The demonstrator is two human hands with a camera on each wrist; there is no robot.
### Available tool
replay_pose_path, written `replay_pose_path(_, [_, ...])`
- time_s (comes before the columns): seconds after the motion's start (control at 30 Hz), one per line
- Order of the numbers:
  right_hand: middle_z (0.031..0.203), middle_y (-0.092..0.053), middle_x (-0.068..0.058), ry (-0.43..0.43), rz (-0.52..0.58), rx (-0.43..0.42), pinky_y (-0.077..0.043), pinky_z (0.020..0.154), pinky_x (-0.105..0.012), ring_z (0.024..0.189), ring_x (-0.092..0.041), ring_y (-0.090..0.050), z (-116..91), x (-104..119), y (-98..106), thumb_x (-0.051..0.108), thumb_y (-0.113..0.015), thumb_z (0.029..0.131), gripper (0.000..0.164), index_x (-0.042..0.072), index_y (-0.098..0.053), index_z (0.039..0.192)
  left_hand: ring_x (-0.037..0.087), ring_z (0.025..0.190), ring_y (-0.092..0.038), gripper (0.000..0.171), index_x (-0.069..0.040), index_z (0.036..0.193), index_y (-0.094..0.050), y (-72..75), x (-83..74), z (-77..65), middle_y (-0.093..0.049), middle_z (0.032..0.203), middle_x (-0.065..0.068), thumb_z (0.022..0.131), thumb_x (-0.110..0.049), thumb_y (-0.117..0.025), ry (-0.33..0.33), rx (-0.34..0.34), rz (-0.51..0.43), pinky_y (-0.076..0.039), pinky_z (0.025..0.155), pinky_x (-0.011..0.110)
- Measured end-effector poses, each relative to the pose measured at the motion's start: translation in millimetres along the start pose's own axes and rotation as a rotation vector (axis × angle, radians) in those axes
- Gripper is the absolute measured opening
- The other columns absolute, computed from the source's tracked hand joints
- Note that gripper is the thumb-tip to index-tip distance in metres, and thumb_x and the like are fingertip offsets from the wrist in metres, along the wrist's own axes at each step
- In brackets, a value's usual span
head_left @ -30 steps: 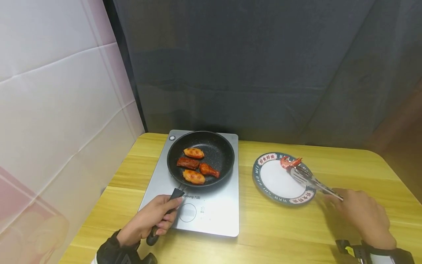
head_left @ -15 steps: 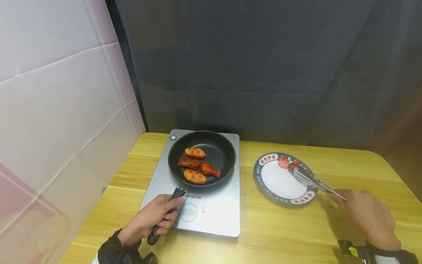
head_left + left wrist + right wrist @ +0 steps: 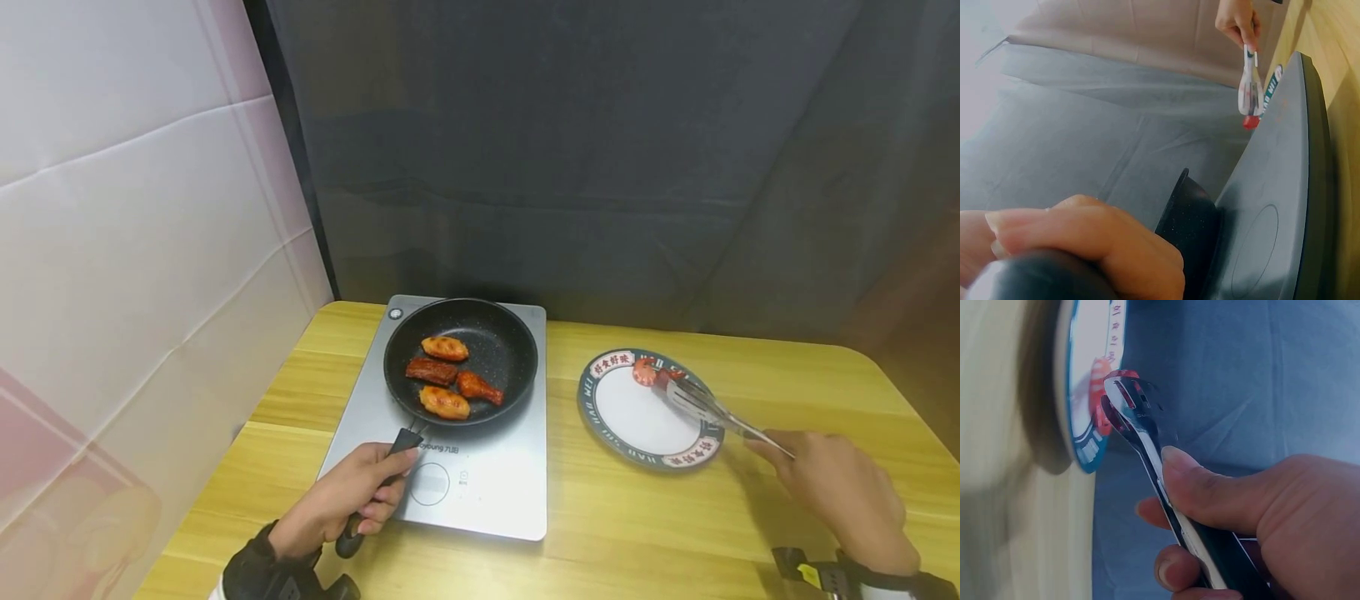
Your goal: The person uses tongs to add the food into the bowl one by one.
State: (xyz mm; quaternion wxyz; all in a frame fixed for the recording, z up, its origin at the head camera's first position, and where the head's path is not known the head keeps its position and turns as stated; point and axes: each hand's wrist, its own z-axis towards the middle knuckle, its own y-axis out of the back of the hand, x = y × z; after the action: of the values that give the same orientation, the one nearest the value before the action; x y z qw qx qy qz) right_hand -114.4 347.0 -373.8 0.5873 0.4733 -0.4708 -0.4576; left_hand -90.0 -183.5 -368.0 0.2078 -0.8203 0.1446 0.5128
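Note:
My left hand grips the black handle of a frying pan. In the pan lie a drumstick, a dark red-brown slab of meat and two golden chicken wings, one the near wing. With curled fingers and thumb, my right hand holds slotted metal tongs. Their tips are at a red shrimp by the far rim of a white plate. In the right wrist view the tongs partly cover the shrimp; whether they still pinch it is unclear.
Under the pan is a silver induction cooker on a wooden table. A dark curtain hangs behind the table. A pale cloth wall stands along the left side.
The shrimp and tong tips have come down onto the far part of the plate, and the shrimp has shifted slightly left. My right hand moved a little right and nearer me. The left hand stays put.

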Motion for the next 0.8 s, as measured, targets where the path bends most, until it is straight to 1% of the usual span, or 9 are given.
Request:
replay_pose_path(0.13, [0.068, -0.056, -0.006, -0.004, 0.01, -0.012, -0.033, 0.038, -0.037, 0.057, -0.026, -0.051, 2.7, 6.9, 5.4, 0.046, -0.058, 0.094, 0.041, 0.011, -0.07, 0.111, 0.004, 0.038, -0.024, 0.03, -0.007, 0.081, -0.037, 0.7, 0.3, 0.2, -0.027, 0.056, -0.005, 0.102, -0.027, -0.047, 0.001, 0.0, 0.0, -0.023, 0.032, 0.018])
replay_pose_path(0.27, [0.069, -0.058, -0.006, 0.025, 0.029, -0.057, -0.034, 0.038, -0.037, 0.057, -0.025, -0.053, 7.1, 19.0, 12.9, 0.046, -0.059, 0.093, 0.038, 0.015, -0.07, 0.112, 0.004, 0.038, -0.024, 0.031, -0.007, 0.08, -0.037, 1.6, 1.6, 0.7, -0.027, 0.056, -0.006, 0.102, -0.027, -0.047, 0.003, 0.002, -0.009, -0.024, 0.032, 0.018])
replay_pose_path(0.33, [0.072, -0.061, -0.007, 0.047, 0.046, -0.057, -0.038, 0.041, -0.041, 0.06, -0.027, -0.056, 11.3, 26.1, 18.2, 0.046, -0.059, 0.093, 0.037, 0.016, -0.07, 0.112, 0.003, 0.038, -0.025, 0.031, -0.007, 0.08, -0.037, 1.9, 2.6, 0.8, -0.027, 0.055, -0.006, 0.102, -0.026, -0.046, 0.004, 0.0, -0.008, -0.024, 0.032, 0.017])
replay_pose_path(0.43, [0.073, -0.061, -0.006, 0.08, 0.046, -0.056, -0.041, 0.045, -0.04, 0.062, -0.025, -0.056, 18.4, 39.0, 25.4, 0.043, -0.06, 0.093, 0.038, 0.013, -0.07, 0.113, 0.004, 0.038, -0.026, 0.031, -0.007, 0.079, -0.037, 2.2, 4.4, 0.7, -0.028, 0.055, -0.006, 0.102, -0.026, -0.045, 0.012, -0.007, -0.008, -0.025, 0.032, 0.017])
replay_pose_path(0.53, [0.075, -0.064, -0.009, 0.095, 0.04, -0.062, -0.043, 0.048, -0.041, 0.064, -0.027, -0.058, 25.1, 53.1, 31.0, 0.043, -0.061, 0.092, 0.042, 0.007, -0.069, 0.114, 0.004, 0.037, -0.026, 0.032, -0.007, 0.079, -0.038, 1.8, 4.7, 0.3, -0.028, 0.055, -0.006, 0.102, -0.027, -0.046, 0.014, -0.013, -0.007, -0.025, 0.032, 0.018])
replay_pose_path(0.67, [0.071, -0.063, -0.01, 0.118, 0.051, -0.122, -0.041, 0.045, -0.039, 0.06, -0.028, -0.056, 31.8, 72.8, 35.4, 0.042, -0.065, 0.089, 0.043, 0.005, -0.07, 0.111, 0.004, 0.038, -0.025, 0.031, -0.007, 0.08, -0.038, 0.9, 2.3, 0.3, -0.028, 0.055, -0.006, 0.102, -0.026, -0.047, 0.0, -0.009, -0.005, -0.024, 0.032, 0.018])
replay_pose_path(0.73, [0.069, -0.062, -0.009, 0.133, 0.064, -0.147, -0.041, 0.045, -0.04, 0.059, -0.028, -0.056, 35.0, 81.8, 37.9, 0.042, -0.067, 0.088, 0.043, 0.005, -0.071, 0.11, 0.004, 0.038, -0.024, 0.03, -0.007, 0.081, -0.037, 0.4, 1.1, 0.3, -0.028, 0.056, -0.006, 0.102, -0.026, -0.046, -0.003, -0.009, -0.004, -0.024, 0.032, 0.018])
replay_pose_path(0.8, [0.065, -0.059, -0.004, 0.156, 0.065, -0.17, -0.041, 0.045, -0.039, 0.057, -0.024, -0.053, 38.4, 91.0, 40.7, 0.042, -0.067, 0.088, 0.042, 0.005, -0.072, 0.109, 0.004, 0.038, -0.024, 0.029, -0.007, 0.081, -0.037, -0.1, 0.5, 0.1, -0.027, 0.056, -0.006, 0.102, -0.025, -0.046, 0.0, -0.012, -0.003, -0.023, 0.032, 0.018])
